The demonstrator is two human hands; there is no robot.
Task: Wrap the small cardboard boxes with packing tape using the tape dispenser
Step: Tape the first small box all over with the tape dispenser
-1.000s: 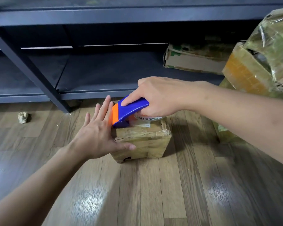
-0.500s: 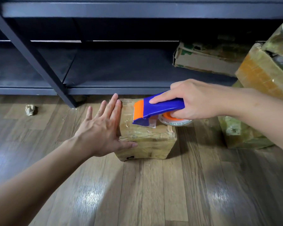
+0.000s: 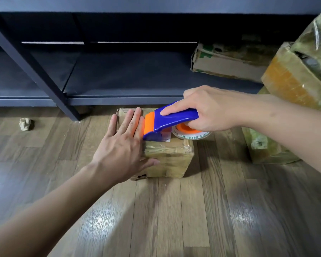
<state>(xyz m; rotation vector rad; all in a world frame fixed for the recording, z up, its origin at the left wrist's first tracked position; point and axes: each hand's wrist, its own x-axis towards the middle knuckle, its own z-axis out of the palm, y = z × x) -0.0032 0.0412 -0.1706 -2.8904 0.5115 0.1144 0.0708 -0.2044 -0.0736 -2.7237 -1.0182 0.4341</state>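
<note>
Tape dispenser, blue with an orange front, is in the grip of the right hand. The fingers curl round its blue handle, and the pointing finger lies flat along the top. A tape roll with an orange middle sits under that hand. The orange front is down on top of the small cardboard box.

The left hand grips nothing. It lies flat and open on the left part of the box top, fingers straight, just beside the orange front. Its thumb rests on the near side.

The box is shiny with tape. It stands on the wooden floor, just in front of a dark shelf. A flat old box lies on the shelf. More taped boxes are piled at the right. A small crumpled ball lies on the floor, well off to the left.
</note>
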